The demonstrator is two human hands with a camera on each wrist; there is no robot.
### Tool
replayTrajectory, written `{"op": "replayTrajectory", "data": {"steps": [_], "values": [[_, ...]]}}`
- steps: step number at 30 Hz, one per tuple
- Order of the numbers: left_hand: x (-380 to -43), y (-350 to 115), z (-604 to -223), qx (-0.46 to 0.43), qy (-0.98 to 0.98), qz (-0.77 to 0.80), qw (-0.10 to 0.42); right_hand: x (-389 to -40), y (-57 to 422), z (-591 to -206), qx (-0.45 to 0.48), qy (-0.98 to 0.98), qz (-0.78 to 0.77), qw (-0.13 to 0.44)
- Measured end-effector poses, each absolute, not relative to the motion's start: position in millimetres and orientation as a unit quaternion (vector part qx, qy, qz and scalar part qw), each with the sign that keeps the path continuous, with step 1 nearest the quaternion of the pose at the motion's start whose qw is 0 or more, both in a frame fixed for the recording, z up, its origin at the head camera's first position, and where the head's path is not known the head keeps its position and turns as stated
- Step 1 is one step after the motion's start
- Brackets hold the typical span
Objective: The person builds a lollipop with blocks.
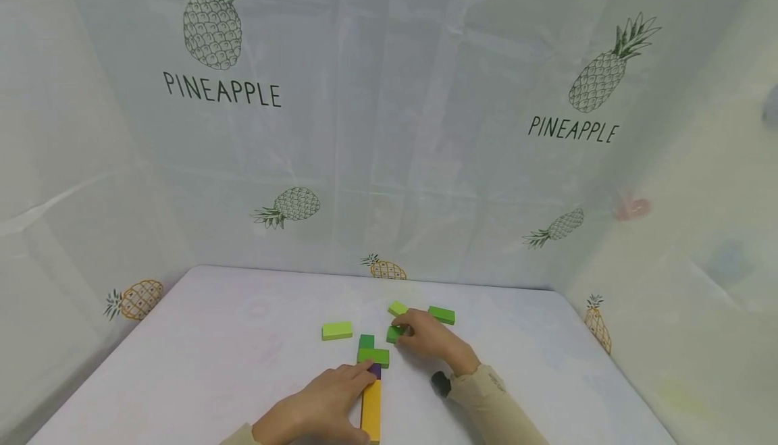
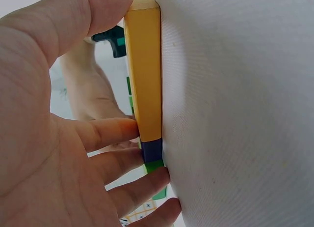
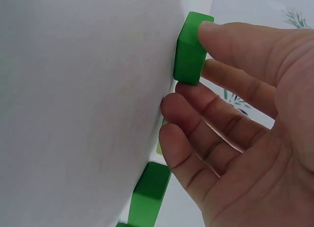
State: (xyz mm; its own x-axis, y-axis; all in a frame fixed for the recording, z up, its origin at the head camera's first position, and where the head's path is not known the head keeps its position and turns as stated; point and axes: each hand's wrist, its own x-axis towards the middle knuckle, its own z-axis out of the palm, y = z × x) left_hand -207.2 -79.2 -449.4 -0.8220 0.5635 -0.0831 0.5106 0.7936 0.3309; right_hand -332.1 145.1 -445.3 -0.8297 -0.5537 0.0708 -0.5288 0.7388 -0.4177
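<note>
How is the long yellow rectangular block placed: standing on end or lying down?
Lying down: the head view shows the yellow block stretched lengthwise along the white tabletop, touched by the left hand.

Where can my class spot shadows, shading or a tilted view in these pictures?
Head view: faint shadow beside the right sleeve; left wrist view: soft shadow on the table along the yellow block; right wrist view: table looks steeply tilted, the green block in the right hand has lighter and darker faces.
</note>
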Motion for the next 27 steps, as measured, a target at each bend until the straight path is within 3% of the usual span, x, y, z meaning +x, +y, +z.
{"op": "replayTrajectory", "data": {"steps": [27], "values": [[-204.7, -80.0, -444.4, 0.289, 0.942, 0.145, 0.089, -330.7, 125.5, -443.4, -0.344, 0.909, -0.231, 0.041]]}}
